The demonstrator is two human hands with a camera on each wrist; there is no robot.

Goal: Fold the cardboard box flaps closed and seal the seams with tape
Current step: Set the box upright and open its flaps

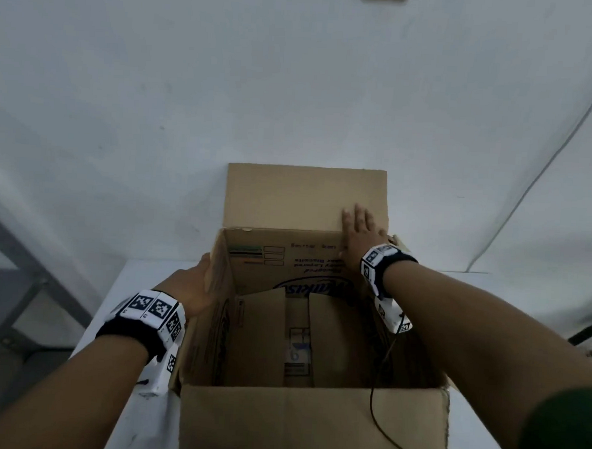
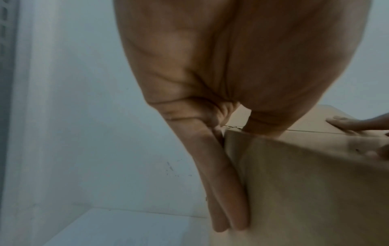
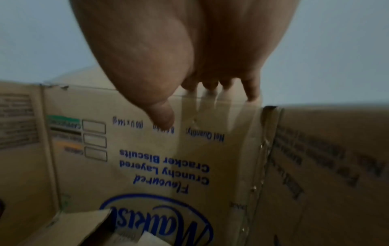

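Note:
An open brown cardboard box (image 1: 311,427) stands on a white table, printed sides facing inward. Its far flap (image 1: 289,196) stands upright against the wall. My right hand (image 1: 359,224) lies flat on that flap's right part with fingers straight; the right wrist view shows the fingertips (image 3: 251,93) on the fold line above the printed far wall (image 3: 164,166). My left hand (image 1: 192,284) holds the left flap (image 1: 217,268). Its straight fingers (image 2: 221,183) lie on the outer face (image 2: 305,183) and the thumb hooks over the top edge. The near flap leans toward me.
The white table (image 1: 130,421) meets a white wall behind the box. A grey metal frame (image 1: 28,265) stands at the left. A black wire (image 1: 377,417) hangs from my right wrist over the near flap. The bottom flaps (image 1: 261,335) inside leave a gap.

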